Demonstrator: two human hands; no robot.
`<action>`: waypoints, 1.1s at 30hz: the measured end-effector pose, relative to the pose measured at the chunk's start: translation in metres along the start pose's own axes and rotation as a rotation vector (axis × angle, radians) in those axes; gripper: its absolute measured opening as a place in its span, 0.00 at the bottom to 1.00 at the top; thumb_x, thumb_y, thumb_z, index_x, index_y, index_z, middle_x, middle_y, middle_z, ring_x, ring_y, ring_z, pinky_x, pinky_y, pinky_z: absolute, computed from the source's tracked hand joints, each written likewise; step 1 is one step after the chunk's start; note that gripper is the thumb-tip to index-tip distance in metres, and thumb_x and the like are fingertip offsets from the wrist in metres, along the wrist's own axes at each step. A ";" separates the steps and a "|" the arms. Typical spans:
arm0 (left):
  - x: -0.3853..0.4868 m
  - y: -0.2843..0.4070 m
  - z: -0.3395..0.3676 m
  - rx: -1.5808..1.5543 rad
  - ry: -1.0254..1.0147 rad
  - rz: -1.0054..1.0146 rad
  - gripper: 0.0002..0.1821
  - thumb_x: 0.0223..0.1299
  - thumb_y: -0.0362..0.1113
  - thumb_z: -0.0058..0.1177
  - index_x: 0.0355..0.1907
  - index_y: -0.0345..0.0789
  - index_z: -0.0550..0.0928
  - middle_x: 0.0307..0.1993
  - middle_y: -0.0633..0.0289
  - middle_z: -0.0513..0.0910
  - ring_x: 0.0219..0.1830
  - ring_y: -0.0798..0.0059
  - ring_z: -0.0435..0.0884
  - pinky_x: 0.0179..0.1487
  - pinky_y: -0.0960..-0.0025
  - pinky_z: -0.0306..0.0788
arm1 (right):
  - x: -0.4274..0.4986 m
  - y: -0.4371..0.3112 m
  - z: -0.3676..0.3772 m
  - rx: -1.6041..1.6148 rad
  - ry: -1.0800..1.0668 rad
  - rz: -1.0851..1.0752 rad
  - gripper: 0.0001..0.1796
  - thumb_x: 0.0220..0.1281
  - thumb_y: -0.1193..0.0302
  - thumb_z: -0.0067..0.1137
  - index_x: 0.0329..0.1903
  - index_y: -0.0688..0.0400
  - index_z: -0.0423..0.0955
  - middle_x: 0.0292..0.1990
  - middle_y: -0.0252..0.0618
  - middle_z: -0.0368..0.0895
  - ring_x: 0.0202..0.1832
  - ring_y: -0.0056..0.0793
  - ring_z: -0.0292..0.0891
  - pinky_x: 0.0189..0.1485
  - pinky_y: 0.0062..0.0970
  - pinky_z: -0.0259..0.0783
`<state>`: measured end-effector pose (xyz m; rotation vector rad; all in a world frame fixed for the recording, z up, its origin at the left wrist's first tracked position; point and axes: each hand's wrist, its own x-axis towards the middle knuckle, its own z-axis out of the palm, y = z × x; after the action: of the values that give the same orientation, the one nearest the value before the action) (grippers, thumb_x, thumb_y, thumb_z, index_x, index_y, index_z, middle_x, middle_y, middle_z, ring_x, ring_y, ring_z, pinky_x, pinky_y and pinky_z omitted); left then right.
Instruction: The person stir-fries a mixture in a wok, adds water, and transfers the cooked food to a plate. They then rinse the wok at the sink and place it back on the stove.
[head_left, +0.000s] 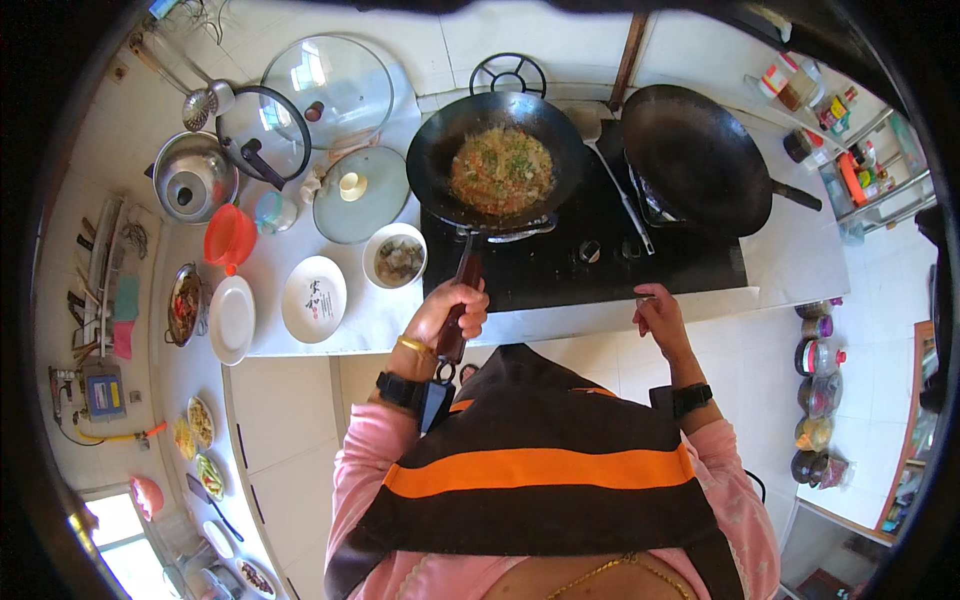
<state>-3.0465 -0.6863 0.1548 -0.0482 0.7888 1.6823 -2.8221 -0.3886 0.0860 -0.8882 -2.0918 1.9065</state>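
My left hand (451, 315) is closed around the dark brown handle of a wok (427, 161) on the stove's left burner. Inside the wok lies a chopped, saucy food (502, 171) with green and reddish bits. Near the counter's front edge, my right hand (657, 319) hangs with its fingers loosely bent and apart, holding nothing. A metal spatula (621, 191) lies on the black stove (540, 277) between the burners. On the right burner sits a second, empty wok (694, 157). To the left of the first wok stands a white bowl (394, 256) containing food in liquid.
Glass lids (360, 214) and a white plate with printed characters (314, 300) occupy the left counter, beside another white plate (232, 320) and a red plastic container (229, 236). Several food dishes line the far-left counter. Bottles and jars (821, 357) stand along the right wall.
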 end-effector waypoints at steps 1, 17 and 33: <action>0.002 -0.001 -0.001 0.001 -0.009 0.024 0.10 0.54 0.31 0.49 0.39 0.35 0.69 0.20 0.71 0.65 0.15 0.87 0.61 0.17 0.81 0.57 | 0.000 0.000 0.000 -0.002 -0.008 -0.001 0.11 0.60 0.76 0.48 0.47 0.61 0.68 0.19 0.37 0.74 0.16 0.18 0.65 0.18 0.19 0.64; 0.013 -0.013 -0.010 0.007 0.030 0.041 0.08 0.55 0.30 0.48 0.39 0.36 0.71 0.19 0.70 0.65 0.15 0.86 0.61 0.17 0.81 0.57 | -0.010 0.020 0.008 0.042 -0.044 0.123 0.11 0.60 0.76 0.47 0.46 0.60 0.70 0.19 0.36 0.73 0.17 0.18 0.67 0.19 0.19 0.65; 0.005 -0.016 -0.020 0.093 0.161 0.042 0.26 0.62 0.57 0.41 0.51 0.38 0.73 0.34 0.61 0.79 0.34 0.70 0.79 0.35 0.66 0.76 | -0.001 0.044 0.037 0.005 -0.215 0.118 0.09 0.62 0.75 0.47 0.43 0.60 0.72 0.19 0.37 0.74 0.17 0.18 0.67 0.18 0.19 0.66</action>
<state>-3.0412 -0.6911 0.1295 -0.1041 0.9945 1.6943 -2.8265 -0.4200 0.0385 -0.8575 -2.1946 2.1534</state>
